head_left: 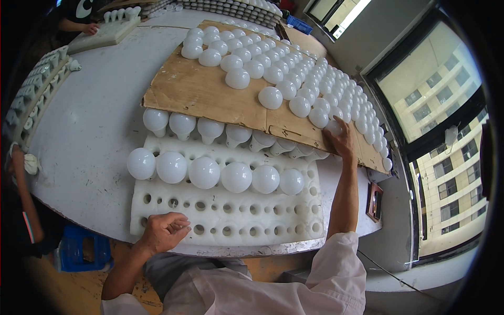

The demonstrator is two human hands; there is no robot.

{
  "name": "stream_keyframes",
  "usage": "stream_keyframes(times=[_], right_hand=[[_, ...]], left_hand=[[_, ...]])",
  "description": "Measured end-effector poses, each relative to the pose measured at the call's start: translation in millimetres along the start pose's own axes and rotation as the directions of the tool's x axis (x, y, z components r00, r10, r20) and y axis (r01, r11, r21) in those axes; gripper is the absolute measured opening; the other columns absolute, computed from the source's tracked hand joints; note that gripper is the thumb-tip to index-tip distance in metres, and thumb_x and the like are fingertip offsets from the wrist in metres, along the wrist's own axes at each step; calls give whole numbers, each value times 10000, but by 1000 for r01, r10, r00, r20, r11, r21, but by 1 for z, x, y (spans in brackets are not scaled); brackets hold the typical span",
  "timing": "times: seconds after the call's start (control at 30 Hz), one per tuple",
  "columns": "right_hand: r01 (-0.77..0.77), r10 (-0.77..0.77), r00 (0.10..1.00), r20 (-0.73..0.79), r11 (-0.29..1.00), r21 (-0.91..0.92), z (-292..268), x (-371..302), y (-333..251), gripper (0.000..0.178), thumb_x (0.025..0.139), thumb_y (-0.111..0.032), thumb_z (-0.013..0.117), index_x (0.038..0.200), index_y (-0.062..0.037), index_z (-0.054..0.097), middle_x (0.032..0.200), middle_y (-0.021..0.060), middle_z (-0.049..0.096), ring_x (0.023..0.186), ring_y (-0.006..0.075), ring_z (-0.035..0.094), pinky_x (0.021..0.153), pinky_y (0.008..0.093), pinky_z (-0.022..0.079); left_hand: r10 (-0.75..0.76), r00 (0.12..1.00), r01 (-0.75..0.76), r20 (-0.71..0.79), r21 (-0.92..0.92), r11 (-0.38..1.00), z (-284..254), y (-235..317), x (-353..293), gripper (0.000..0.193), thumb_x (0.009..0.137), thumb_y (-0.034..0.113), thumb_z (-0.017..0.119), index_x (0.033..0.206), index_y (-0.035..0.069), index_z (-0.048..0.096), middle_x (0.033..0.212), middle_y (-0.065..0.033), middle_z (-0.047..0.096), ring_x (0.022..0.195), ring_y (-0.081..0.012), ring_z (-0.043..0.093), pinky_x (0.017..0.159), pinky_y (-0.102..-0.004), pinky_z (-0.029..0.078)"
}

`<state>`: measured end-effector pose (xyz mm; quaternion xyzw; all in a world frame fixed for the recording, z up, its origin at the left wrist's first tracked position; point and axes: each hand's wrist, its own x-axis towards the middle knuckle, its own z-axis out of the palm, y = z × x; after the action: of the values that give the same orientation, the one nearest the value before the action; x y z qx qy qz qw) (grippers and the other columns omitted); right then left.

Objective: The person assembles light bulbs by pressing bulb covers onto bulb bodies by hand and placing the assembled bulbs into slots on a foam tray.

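Observation:
My right hand (342, 139) reaches to the near right edge of a cardboard sheet (205, 102), its fingers wrapped round a white dome-shaped bulb cover (334, 127). Many more such covers (270, 98) rest on the cardboard in rows. My left hand (165, 231) is closed above the near left part of a white foam tray (226, 236), fingers curled, with nothing showing in them. Across the tray stands a row of white light bulbs (204, 172). Behind it, another row of bulbs (210, 129) is partly hidden under the cardboard edge. The tray's nearest rows of holes show bare.
On the left, a tray of bulb parts (39, 97) stands on edge near a person's arm (23, 194). Another person's hand (91, 29) touches a foam tray (105, 39) at the far left. A blue stool (84, 251) stands below the table (94, 131). Windows line the right.

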<state>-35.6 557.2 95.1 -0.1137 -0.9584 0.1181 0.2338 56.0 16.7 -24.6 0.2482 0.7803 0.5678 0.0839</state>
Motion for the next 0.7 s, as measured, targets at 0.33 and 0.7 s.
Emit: stream_keyframes(times=[0.33, 0.7], right_hand=[[-27, 244, 927, -285, 801, 597, -6, -78, -16, 562, 779, -191, 754, 1241, -28, 478, 1151, 144, 561, 1085, 243, 543, 940, 378, 451], [-84, 228, 971, -68, 595, 799, 18, -157, -103, 823, 604, -81, 807, 1333, -69, 425, 1181, 98, 515, 1042, 184, 533, 918, 307, 456]], left_hand=[[48, 999, -48, 1, -54, 997, 0, -2, 3, 203, 769, 45, 729, 947, -5, 645, 841, -124, 716, 679, -105, 681, 593, -234, 550], [-32, 999, 31, -11, -47, 998, -1, 0, -3, 175, 785, 34, 696, 950, -8, 659, 796, -82, 706, 640, -67, 622, 581, -219, 507]])
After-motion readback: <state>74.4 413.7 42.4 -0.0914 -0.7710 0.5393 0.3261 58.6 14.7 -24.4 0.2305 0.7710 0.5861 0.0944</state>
